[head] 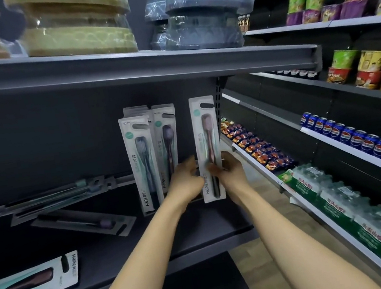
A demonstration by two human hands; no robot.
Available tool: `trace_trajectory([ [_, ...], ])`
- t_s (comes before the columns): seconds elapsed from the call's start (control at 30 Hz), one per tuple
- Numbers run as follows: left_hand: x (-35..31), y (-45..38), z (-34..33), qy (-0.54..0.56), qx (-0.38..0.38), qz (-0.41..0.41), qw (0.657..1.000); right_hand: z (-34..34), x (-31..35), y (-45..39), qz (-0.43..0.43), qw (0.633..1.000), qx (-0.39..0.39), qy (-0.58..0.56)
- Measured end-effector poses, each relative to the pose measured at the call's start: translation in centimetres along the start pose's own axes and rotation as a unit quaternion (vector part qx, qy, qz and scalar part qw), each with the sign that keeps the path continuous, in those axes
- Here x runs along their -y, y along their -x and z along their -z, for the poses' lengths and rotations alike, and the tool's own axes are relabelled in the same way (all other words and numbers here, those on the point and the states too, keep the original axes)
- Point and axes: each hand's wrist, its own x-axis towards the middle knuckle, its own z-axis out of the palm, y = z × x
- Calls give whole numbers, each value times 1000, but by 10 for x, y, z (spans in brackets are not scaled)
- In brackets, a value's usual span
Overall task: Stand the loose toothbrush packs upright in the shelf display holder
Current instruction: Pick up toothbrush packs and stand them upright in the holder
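Note:
A toothbrush pack with a brown brush stands upright at the right end of the dark shelf. My right hand grips its lower part, thumb across the front. My left hand touches the pack's left edge with fingers spread. To the left stand several upright packs, with a purple-brush pack behind; the holder itself is hidden by my hands. Loose packs lie flat on the shelf: a purple one, teal ones and a brown one at the front left.
The upper shelf overhangs the packs and carries wrapped cushions and grey basins. To the right, angled shelves hold snack bags, water bottle packs, blue cans and noodle cups.

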Motion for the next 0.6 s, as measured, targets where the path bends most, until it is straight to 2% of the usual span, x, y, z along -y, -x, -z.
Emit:
trace_trajectory([
  [0.1, 5, -7, 4, 16, -3, -20, 1000, -11, 2, -7, 18, 1000, 11, -10],
  [0.27, 7, -21, 11, 35, -21, -23, 999, -19, 5, -16, 27, 998, 22, 42],
  [0.4, 6, -30, 13, 59, -27, -15, 998, -23, 7, -25, 41, 991, -10, 130],
  [0.6, 12, -44, 11, 40, -6, 23, 999, -27, 7, -37, 48, 981, -26, 188],
])
